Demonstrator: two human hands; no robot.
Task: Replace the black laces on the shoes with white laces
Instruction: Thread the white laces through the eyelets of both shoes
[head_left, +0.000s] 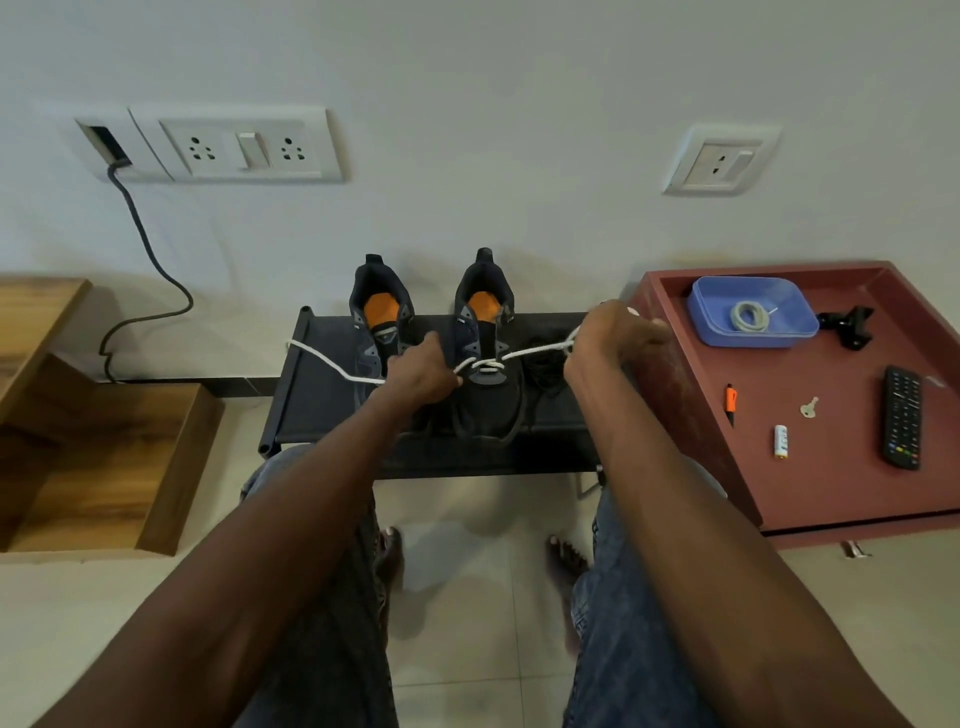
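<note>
Two dark shoes with orange insoles stand on a black bench (311, 410). A white lace (332, 364) runs through the lowest eyelets of the right shoe (485, 332). My left hand (423, 371) grips the lace's left end beside the shoe; that end trails off to the left. My right hand (615, 332) grips the other end and holds it taut to the right. The left shoe (379, 317) sits partly behind my left hand. A loose black lace (543, 364) lies in a heap on the bench right of the shoes.
A maroon table (831, 483) on the right bears a blue tray (795, 327) with a coiled white lace (750, 315), a remote (903, 418), a key, a battery and a small orange tool. A wooden shelf (104, 467) stands left. A cable hangs from a wall socket.
</note>
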